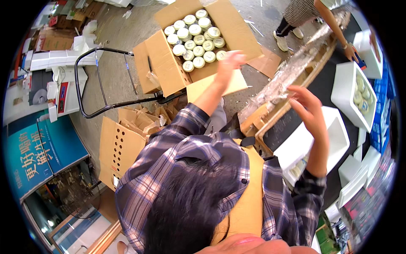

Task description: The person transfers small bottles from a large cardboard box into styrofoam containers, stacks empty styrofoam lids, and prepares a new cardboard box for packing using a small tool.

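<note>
Head view: round white-lidded jars (199, 40) stand close in open brown cardboard box (167, 63), maybe so none tip. Left hand (229, 64) at box edge, blurry; cannot tell finger gap. Right hand (311, 106) looks empty, fingers bent, apart, near white foam box (336, 129).

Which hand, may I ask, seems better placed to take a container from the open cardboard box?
Likely the left hand: it is near the containers, whereas the right hand is by a white foam box.
</note>
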The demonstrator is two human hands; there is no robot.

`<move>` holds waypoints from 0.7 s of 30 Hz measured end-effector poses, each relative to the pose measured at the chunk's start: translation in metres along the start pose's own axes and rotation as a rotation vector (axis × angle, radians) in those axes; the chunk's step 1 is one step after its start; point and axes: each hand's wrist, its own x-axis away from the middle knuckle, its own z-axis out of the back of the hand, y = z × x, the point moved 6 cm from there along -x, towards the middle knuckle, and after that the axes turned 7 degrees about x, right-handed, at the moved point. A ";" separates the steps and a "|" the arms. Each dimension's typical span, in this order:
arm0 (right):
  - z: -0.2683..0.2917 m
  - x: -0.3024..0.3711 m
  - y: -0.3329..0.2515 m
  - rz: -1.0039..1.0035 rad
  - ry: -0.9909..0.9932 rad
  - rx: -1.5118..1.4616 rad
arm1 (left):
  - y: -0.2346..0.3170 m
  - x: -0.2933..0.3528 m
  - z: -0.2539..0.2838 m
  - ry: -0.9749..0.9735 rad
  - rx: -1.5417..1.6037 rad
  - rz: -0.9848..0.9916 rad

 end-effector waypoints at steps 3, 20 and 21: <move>-0.120 -0.150 0.047 -0.230 -0.216 -0.591 | -0.112 -0.021 0.200 0.589 0.282 0.244; -0.352 -0.342 0.287 -0.647 0.424 -0.462 | -0.188 -0.004 0.308 1.094 0.420 0.284; -0.346 -0.339 0.264 -0.521 0.390 -0.471 | -0.174 -0.004 0.307 1.040 0.338 0.247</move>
